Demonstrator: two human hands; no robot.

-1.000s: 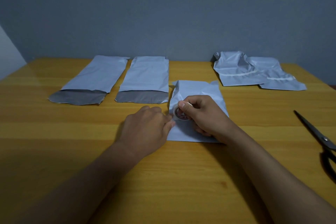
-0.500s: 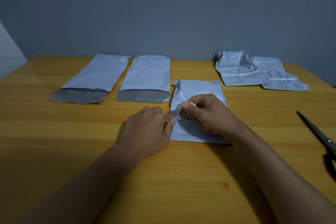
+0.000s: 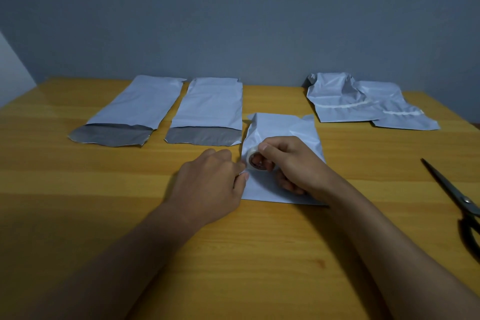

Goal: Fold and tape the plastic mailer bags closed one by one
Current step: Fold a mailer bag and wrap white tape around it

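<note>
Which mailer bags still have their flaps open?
The two at far left: the leftmost bag and the one beside it, each showing a dark grey open flap. The middle bag is folded; the right pair are taped.

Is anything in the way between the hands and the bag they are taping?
Nothing visible. The right hand holds the tape roll right on the folded bag, and the left hand touches the bag's left edge.

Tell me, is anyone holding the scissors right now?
No, the scissors lie alone at the table's right edge, while the right hand holds a tape roll.
</note>
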